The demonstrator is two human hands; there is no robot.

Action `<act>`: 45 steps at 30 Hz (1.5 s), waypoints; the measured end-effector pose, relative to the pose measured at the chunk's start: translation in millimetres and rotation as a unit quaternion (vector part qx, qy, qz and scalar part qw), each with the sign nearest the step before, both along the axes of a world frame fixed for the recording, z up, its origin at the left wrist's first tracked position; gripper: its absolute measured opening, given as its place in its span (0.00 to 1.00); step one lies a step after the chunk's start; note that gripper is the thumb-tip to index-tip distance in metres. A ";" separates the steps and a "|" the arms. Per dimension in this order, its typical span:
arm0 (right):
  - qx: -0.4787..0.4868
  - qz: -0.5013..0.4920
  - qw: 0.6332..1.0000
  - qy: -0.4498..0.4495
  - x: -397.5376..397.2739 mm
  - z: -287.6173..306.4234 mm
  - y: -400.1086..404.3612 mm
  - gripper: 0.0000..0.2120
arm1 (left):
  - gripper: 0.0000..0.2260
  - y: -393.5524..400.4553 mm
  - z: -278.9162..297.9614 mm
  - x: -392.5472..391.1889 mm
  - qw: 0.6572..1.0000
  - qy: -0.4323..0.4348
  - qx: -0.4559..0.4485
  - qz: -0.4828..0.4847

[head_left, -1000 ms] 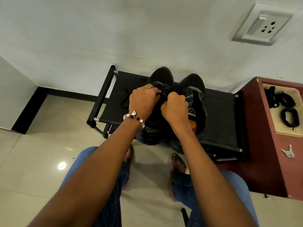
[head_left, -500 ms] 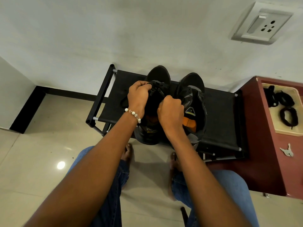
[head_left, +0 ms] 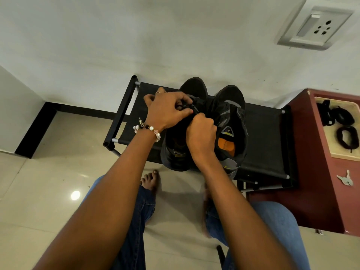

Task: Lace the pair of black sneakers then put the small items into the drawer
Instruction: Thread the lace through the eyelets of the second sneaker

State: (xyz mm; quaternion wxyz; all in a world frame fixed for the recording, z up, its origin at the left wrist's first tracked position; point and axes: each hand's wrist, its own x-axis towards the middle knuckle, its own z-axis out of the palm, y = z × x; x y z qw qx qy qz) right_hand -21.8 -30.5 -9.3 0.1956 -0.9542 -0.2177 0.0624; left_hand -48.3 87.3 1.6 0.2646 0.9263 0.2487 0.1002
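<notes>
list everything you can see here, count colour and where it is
sneakers: 2, black, side by side on the rack; the right one shows an orange insole
lace: 1, black, at the left sneaker's eyelets, between both hands
shoe rack: 1, black with grey bars, against the wall
cabinet: 1, dark red, right of the rack
tray: 1, cream, on the cabinet top
coiled black items: several, black, in the tray; exact count unclear
key: 1, silver, on the cabinet top
wall socket: 1, white, on the wall at upper right
bracelet: 1, beaded white and pink, on the left wrist
left hand: fingers pinch the lace
right hand: fingers curled at the lace
bare feet: 2, on the tiled floor
</notes>
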 end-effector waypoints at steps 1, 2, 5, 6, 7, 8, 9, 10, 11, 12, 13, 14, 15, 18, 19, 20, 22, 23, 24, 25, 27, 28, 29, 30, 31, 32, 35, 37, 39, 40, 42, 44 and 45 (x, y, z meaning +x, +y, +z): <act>0.001 -0.002 1.000 0.001 0.2 -0.7 0.6 0.13 | 0.09 0.2 1.9 -0.5 1.000 -0.004 0.017 -0.003; 0.002 -0.002 1.000 0.001 0.2 -1.2 0.9 0.13 | 0.07 -0.7 2.4 0.2 1.000 -0.009 0.023 -0.003; -0.002 -0.001 1.000 0.001 0.7 -1.3 0.0 0.12 | 0.08 -7.8 2.1 5.4 0.997 0.003 0.071 0.002; -0.004 -0.002 1.000 -0.001 0.8 -1.3 -0.3 0.12 | 0.07 -9.7 1.7 7.0 0.998 -0.005 0.056 0.008; -0.005 -0.004 1.000 -0.001 0.9 -1.1 -0.4 0.12 | 0.06 -11.1 2.6 7.9 0.999 -0.040 -0.004 0.031; -0.003 -0.006 1.000 0.000 0.8 -0.9 -0.3 0.12 | 0.07 -10.5 5.8 8.3 0.985 -0.099 -0.120 0.076; -0.001 -0.007 1.000 0.002 0.3 -1.0 0.5 0.12 | 0.09 -7.9 10.2 7.9 0.940 -0.162 -0.267 0.136; 0.001 -0.008 1.000 0.003 -0.1 -0.9 1.2 0.12 | 0.11 -3.4 13.9 6.6 0.871 -0.215 -0.397 0.192; 0.002 -0.008 1.000 0.006 -0.6 -0.6 1.8 0.11 | 0.12 0.6 16.6 4.2 0.806 -0.252 -0.485 0.228; 0.003 -0.007 1.000 0.009 -0.8 0.0 2.1 0.11 | 0.13 3.8 17.1 1.5 0.751 -0.283 -0.548 0.237; 0.004 -0.006 1.000 0.012 -0.7 0.4 2.5 0.11 | 0.12 5.3 17.3 -0.3 0.711 -0.304 -0.590 0.231; 0.005 -0.005 1.000 0.014 -0.5 0.5 2.8 0.11 | 0.12 5.7 17.3 -1.0 0.696 -0.312 -0.609 0.216; 0.004 -0.005 1.000 0.014 -0.3 0.6 2.8 0.11 | 0.10 4.8 17.5 -0.5 0.716 -0.304 -0.596 0.200; 0.005 -0.001 1.000 0.006 0.5 -0.5 1.7 0.11 | 0.03 1.9 9.7 1.2 0.916 -0.192 -0.340 0.093; 0.007 -0.001 1.000 0.005 0.7 -0.9 1.5 0.12 | 0.06 1.7 6.3 1.2 0.963 -0.130 -0.232 0.038; 0.008 0.000 1.000 0.004 0.7 -0.7 1.1 0.13 | 0.09 2.5 2.2 1.5 0.988 -0.067 -0.140 -0.012; 0.007 0.001 1.000 0.004 1.2 -0.3 0.5 0.14 | 0.14 0.8 0.6 0.3 0.998 0.026 -0.020 -0.062; 0.007 0.002 1.000 0.004 1.4 -0.5 0.5 0.13 | 0.15 -0.2 2.7 -0.7 0.997 0.041 0.011 -0.065; 0.006 0.002 1.000 0.004 1.4 -0.6 0.7 0.12 | 0.15 -1.1 4.4 -0.6 0.996 0.041 0.036 -0.065; 0.006 0.003 1.000 0.003 1.3 -1.0 1.0 0.12 | 0.14 -3.2 6.6 0.0 0.995 0.038 0.064 -0.062; 0.002 0.004 1.000 0.003 1.1 -1.4 0.8 0.11 | 0.12 -9.7 8.2 1.9 0.989 0.019 0.138 -0.048; 0.000 0.003 1.000 0.002 1.2 -1.6 0.6 0.11 | 0.11 -13.3 7.3 2.7 0.984 0.014 0.170 -0.043; -0.001 0.002 1.000 0.003 1.4 -1.7 0.1 0.10 | 0.11 -16.4 5.5 3.2 0.981 0.012 0.191 -0.039; -0.001 0.001 1.000 0.004 1.6 -1.7 -0.3 0.11 | 0.11 -18.4 3.7 2.9 0.980 0.003 0.196 -0.032; 0.000 -0.001 1.000 0.006 1.6 -1.7 -0.2 0.11 | 0.10 -17.7 1.8 2.4 0.984 -0.014 0.179 -0.019; 0.001 -0.002 1.000 0.006 1.4 -1.8 0.1 0.11 | 0.09 -16.1 2.2 1.6 0.989 -0.043 0.140 0.005; 0.006 -0.002 1.000 0.007 0.9 -2.1 2.2 0.12 | 0.04 -1.6 13.6 0.0 0.957 -0.217 -0.128 0.144; 0.007 -0.006 1.000 0.011 1.1 -2.0 3.1 0.12 | 0.08 14.2 29.9 -5.4 0.790 -0.381 -0.418 0.237; 0.005 -0.008 1.000 0.015 0.7 -1.8 4.0 0.12 | 0.09 28.0 41.2 -16.9 0.566 -0.482 -0.619 0.251; 0.004 -0.009 1.000 0.016 0.5 -1.8 4.2 0.12 | 0.09 33.3 41.2 -20.5 0.511 -0.497 -0.654 0.252; 0.003 -0.011 1.000 0.017 0.6 -1.2 4.4 0.12 | 0.08 35.7 36.4 -22.8 0.563 -0.463 -0.637 0.253; 0.003 -0.013 1.000 0.016 0.8 -0.9 4.5 0.11 | 0.05 27.6 29.7 -19.6 0.739 -0.372 -0.519 0.216; 0.002 -0.010 1.000 0.015 0.7 -0.8 4.2 0.11 | 0.03 22.0 28.0 -17.3 0.831 -0.314 -0.424 0.175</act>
